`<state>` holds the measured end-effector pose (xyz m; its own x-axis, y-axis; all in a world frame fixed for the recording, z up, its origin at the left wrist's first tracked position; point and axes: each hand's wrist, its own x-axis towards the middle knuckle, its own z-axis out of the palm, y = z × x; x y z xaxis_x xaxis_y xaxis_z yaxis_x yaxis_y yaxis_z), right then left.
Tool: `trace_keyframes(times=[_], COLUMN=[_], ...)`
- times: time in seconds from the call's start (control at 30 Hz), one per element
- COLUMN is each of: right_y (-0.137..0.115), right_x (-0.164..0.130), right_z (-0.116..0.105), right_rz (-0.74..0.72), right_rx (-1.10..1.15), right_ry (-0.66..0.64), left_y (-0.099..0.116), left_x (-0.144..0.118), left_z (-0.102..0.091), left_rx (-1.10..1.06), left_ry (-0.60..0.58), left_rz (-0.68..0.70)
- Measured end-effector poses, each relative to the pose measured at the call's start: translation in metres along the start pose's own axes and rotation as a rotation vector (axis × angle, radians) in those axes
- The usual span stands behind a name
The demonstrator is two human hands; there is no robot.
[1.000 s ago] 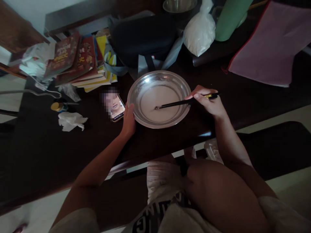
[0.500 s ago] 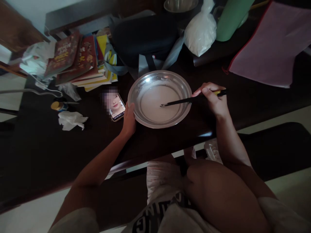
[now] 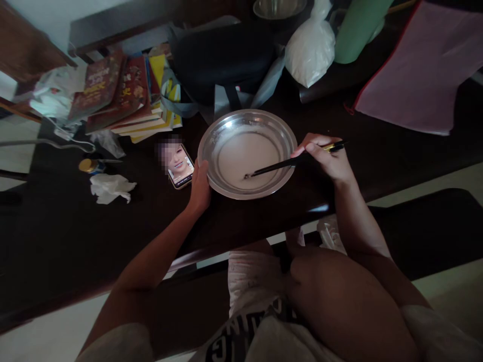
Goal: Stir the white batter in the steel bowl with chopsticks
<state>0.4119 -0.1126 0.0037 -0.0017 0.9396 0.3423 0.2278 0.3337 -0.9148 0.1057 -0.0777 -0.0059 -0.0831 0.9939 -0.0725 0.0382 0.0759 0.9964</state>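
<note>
A round metal basin [image 3: 279, 181] stands near the table's front edge with a whitish liquid [image 3: 241, 156] in its bottom. My left hand [image 3: 200, 188] grips the basin's left rim, its fingers partly hidden by the rim. Black chopsticks [image 3: 279, 165] with gold bands near the top are held in my right hand [image 3: 324, 155], over the basin's right rim. Their tips dip into the liquid near the front of the basin. A lit phone [image 3: 181, 163] lies on the table just left of my left hand.
Left of the basin are a crumpled tissue [image 3: 112, 188], a small yellow-lidded jar [image 3: 89, 165] and stacked books [image 3: 128, 100]. Behind it stand a dark bag [image 3: 222, 60], a tied bag of white powder [image 3: 311, 53] and a green bottle [image 3: 358, 32]. Purple cloth [image 3: 422, 70] lies at right.
The chopstick tips have shifted left and toward me within the liquid, my right hand moving slightly left with them. My left hand stays on the rim. The picture on the phone screen differs.
</note>
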Motion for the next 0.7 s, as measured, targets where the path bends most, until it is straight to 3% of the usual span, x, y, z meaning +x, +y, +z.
trace_keyframes(times=[0.07,0.2,0.4,0.53,0.6,0.7], right_y=[0.0003,0.0018,-0.0009,0.0015,0.003,0.0026], right_x=[0.0004,0.0005,-0.0003,-0.0005,-0.0005,0.0004], right_z=[0.0,-0.0004,0.0007,0.0005,0.0003,0.001], right_rz=[-0.002,-0.063,-0.02,-0.038,-0.051,-0.046], right_rx=[-0.052,0.005,-0.019,-0.043,-0.013,0.0], right_ry=[0.013,0.163,-0.012,0.178,0.213,0.067], left_y=[-0.0024,-0.0061,-0.0099,-0.0095,-0.0086,-0.0075], left_x=[0.0004,0.0018,0.0032,0.0027,0.0024,0.0027], left_z=[-0.0002,-0.0016,-0.0018,-0.0005,-0.0005,-0.0017], left_rx=[0.04,0.052,0.024,-0.016,-0.009,0.029], left_ry=[-0.007,-0.014,-0.002,0.002,-0.003,-0.011], left_rz=[0.033,0.048,0.027,0.003,0.003,0.029])
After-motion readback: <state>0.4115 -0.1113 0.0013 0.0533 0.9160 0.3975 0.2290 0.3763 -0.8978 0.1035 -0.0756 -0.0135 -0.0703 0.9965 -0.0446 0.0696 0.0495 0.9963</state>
